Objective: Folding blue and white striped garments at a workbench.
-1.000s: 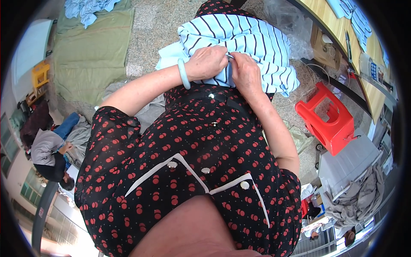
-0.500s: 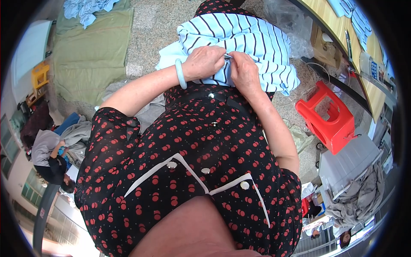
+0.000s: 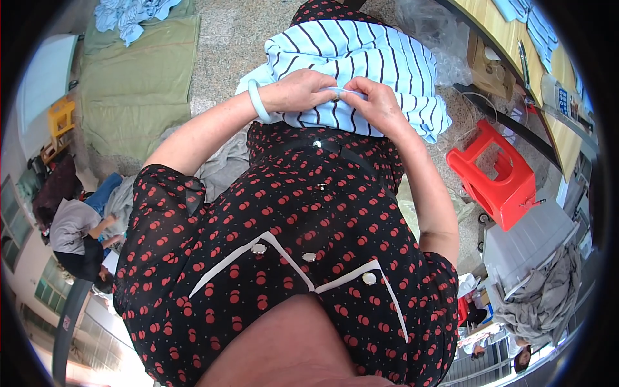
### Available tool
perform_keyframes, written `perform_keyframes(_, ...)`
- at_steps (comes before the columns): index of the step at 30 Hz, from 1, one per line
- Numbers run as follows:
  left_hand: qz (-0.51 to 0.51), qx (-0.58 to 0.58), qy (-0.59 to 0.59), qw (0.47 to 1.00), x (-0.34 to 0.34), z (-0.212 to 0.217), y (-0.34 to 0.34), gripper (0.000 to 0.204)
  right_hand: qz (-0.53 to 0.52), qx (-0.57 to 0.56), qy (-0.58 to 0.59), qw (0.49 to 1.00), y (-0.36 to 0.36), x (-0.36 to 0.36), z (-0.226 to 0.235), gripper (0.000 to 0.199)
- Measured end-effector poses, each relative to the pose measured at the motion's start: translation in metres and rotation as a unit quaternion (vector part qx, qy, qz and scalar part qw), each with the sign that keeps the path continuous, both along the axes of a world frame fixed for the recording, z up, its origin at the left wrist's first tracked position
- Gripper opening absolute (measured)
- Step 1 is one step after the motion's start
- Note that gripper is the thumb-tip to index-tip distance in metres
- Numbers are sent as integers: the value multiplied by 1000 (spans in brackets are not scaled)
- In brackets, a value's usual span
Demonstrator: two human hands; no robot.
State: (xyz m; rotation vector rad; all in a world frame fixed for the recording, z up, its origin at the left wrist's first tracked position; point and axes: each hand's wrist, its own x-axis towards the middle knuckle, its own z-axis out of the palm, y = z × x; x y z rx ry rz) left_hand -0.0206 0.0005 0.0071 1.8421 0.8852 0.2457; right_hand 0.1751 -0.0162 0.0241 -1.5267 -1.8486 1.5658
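A light blue cloth with dark stripes (image 3: 380,58) lies bunched over my lap, and it looks like a garment. My left hand (image 3: 303,90), with a pale bangle (image 3: 258,102) on its wrist, pinches an edge of the cloth between thumb and fingers. Close beside it, my right hand (image 3: 374,103) pinches the same edge, so a short stretch of fabric runs between the two sets of fingertips. A small dark spot shows at the left fingertips; I cannot make out what it is.
A red plastic stool (image 3: 493,174) stands at my right, below a wooden table (image 3: 496,32) with blue cloth on it. Green cloth (image 3: 142,84) covers the floor at the left. Grey fabric (image 3: 541,297) is heaped at the lower right. Another person (image 3: 74,232) bends over at the far left.
My hands have moved slightly apart, and the fabric edge between them shows more. My right wrist has turned and shifted right. The striped cloth stays on my lap.
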Motion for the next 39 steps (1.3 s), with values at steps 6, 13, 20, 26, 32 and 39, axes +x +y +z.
perform_keyframes(6,-32,-28,70,997,-4,-3,15,24,104,162,-112,975,-3,34,1,17)
perform_keyframes(13,-88,-38,90,991,34,-7,35,37,69,216,-91,970,-17,33,-2,17)
perform_keyframes(20,-164,-101,123,974,63,-24,39,37,87,225,-102,965,-27,32,-2,14)
perform_keyframes(26,-182,-94,104,973,68,-25,32,29,93,220,-113,964,-29,33,3,11)
perform_keyframes(32,5,-52,27,998,58,-19,34,22,37,247,-90,964,-18,29,10,9)
perform_keyframes(39,57,190,-39,979,63,-10,30,16,18,281,-101,954,-18,30,5,9)
